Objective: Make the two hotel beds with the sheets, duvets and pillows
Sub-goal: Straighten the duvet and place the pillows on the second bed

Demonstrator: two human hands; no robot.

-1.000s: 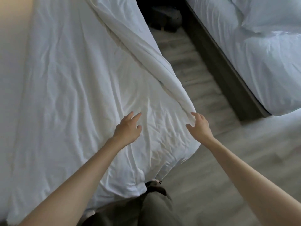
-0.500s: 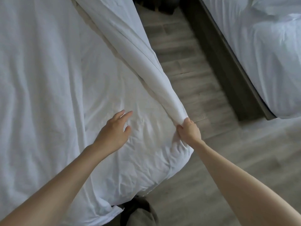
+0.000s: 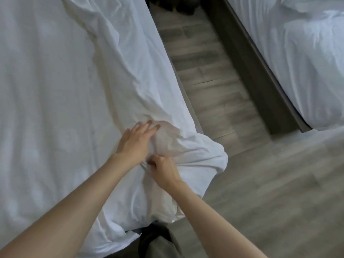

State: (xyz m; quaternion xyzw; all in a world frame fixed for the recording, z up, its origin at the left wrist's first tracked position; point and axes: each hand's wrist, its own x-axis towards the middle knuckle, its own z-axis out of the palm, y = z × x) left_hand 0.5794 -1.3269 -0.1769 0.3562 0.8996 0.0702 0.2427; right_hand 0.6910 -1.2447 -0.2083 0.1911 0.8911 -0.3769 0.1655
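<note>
**As the Corner Is Gathered — Near Bed, Foot End**

While the left hand point(image 3: 134, 144) lies flat on the near bed point(image 3: 46, 108), grip wide, fingers straight and pressing the white sheet point(image 3: 130, 62), the right hand point(image 3: 163, 170) just beside it pinches a fold of that sheet, grip narrow, fingers curled into the cloth.

Sheet: a rumpled ridge along the bed's right edge, bunched in a rounded bulge over the foot corner and overhanging the grey wood floor point(image 3: 214, 86).

Second bed point(image 3: 307, 62) — upper right, white bedding rumpled, dark frame point(image 3: 260, 75) below, well apart across the floor strip.

Trouser leg point(image 3: 163, 246): bottom edge, by the bed's foot.
</note>
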